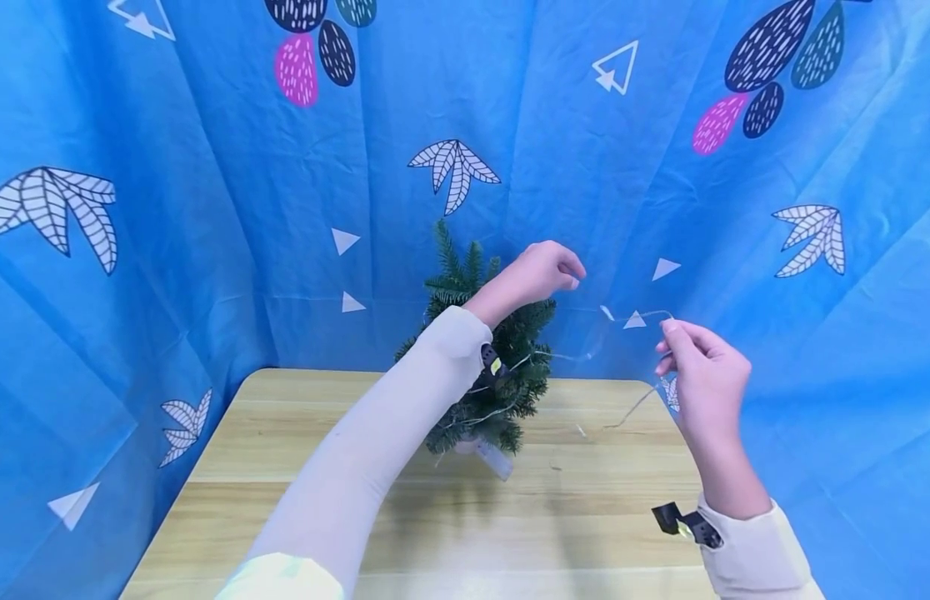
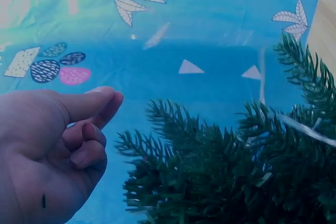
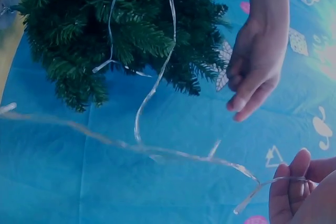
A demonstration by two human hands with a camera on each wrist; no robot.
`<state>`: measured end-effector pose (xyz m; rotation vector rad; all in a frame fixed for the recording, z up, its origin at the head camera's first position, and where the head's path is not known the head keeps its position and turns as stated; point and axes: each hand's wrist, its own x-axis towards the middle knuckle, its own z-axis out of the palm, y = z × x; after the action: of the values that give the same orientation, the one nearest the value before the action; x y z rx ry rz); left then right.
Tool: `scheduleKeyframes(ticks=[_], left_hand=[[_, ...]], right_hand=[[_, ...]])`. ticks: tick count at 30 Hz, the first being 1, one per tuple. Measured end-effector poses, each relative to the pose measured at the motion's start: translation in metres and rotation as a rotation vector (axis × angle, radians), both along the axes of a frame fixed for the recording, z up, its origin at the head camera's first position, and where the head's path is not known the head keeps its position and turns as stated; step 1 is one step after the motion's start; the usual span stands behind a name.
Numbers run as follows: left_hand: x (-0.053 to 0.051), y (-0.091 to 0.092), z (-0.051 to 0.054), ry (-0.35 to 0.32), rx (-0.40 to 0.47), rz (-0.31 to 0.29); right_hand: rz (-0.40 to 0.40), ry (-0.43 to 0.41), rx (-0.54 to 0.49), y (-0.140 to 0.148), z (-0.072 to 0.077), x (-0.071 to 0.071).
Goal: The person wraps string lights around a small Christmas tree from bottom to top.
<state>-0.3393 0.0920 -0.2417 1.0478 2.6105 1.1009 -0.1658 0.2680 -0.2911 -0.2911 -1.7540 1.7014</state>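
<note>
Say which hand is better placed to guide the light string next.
Probably the right: the right hand pinches the light string, while the left hand, nearer the tree, appears to hold nothing.

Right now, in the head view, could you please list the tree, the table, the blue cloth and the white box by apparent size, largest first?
1. Blue cloth, filling most of the picture
2. Table, across the lower part
3. Tree
4. White box, at the tree's foot

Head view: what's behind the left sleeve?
Part of the green tree and wooden tabletop; string lights show on branches right of the sleeve. Whatever lies directly behind it is covered.
</note>
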Motion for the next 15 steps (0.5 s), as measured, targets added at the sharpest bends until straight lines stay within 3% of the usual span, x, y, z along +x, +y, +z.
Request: scheduleKeyframes(ticks=[3, 9, 15], left_hand=[[0.008, 0.001, 0.002, -0.006, 0.018, -0.032], [0.026, 0.014, 0.001, -0.010, 0.027, -0.172], [0.027, 0.028, 0.000, -0.020, 0.032, -0.217]], right_hand=[[0.008, -0.013, -0.003, 0.000, 0.000, -0.006], [0.031, -0.034, 0.061, -0.006, -0.003, -0.023], [0.081, -0.037, 0.154, -0.010, 0.000, -0.034]])
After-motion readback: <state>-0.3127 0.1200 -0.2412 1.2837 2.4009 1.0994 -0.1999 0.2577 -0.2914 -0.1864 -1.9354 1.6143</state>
